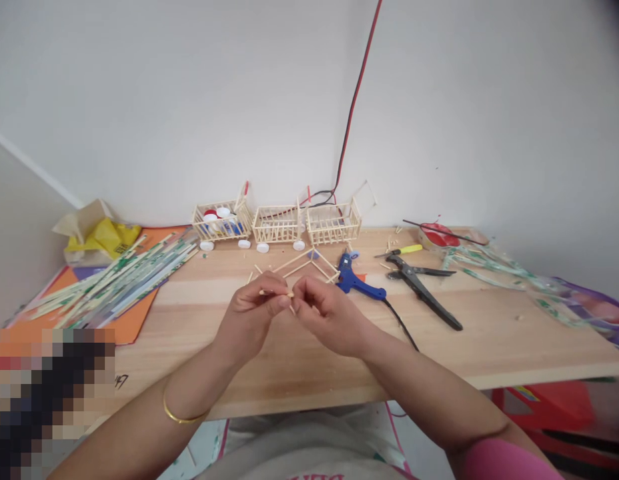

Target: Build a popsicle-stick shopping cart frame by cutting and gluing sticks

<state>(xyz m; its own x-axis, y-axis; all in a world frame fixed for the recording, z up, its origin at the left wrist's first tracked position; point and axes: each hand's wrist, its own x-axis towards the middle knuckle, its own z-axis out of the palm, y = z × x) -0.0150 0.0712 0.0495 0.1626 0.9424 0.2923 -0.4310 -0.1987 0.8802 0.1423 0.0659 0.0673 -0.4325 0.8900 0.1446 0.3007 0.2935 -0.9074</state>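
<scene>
My left hand (252, 313) pinches a thin pale wooden stick (275, 293) between thumb and fingers. Close against it, my right hand (332, 317) is closed at the stick's end; whatever its fingertips grip is too small and covered to name. Just beyond both hands lies an open frame of joined sticks (311, 260), partly hidden by them. A blue hot glue gun (360, 285) rests right of that frame, its nozzle toward the wall. Three little stick-built carts stand behind: a left cart (222, 223) holding bottle caps, a middle cart (278, 225) and a right cart (333, 223).
Wrapped sticks (124, 280) are piled on orange card (139, 313) at left, beside a yellow bag (103, 239). Black-handled cutters (424, 293), a yellow-handled screwdriver (408, 250) and plastic wrappers (519, 283) lie right. A red-black cable (357, 93) hangs down the wall.
</scene>
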